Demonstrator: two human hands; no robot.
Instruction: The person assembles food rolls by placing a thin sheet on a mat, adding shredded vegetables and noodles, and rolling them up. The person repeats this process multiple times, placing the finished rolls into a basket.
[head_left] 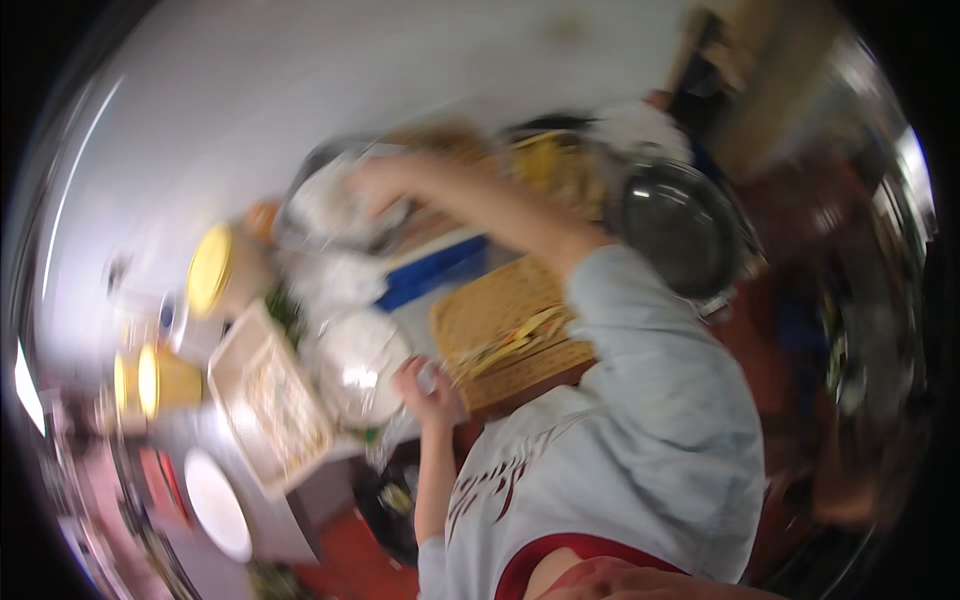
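Observation:
My right arm stretches across to the far side of the worktop. The right hand [382,184] is over a metal bowl [292,225] of white stuff [330,205], and blur hides what its fingers do. Closer to me, my left hand [430,392] is closed around something small and pale that I cannot make out. It is beside a round, shiny, whitish thing [362,362] that looks wrapped in clear plastic. To its right lies a tan board [485,310], with thin yellowish strips [520,338] across it.
A pale rectangular tray [227,385] and yellow-lidded tubs [208,270] stand at left, near a white plate [217,505]. Behind the board lies a blue flat thing [435,272]. A large dark pan [680,225] is at right, next to a container of yellow pieces [555,165].

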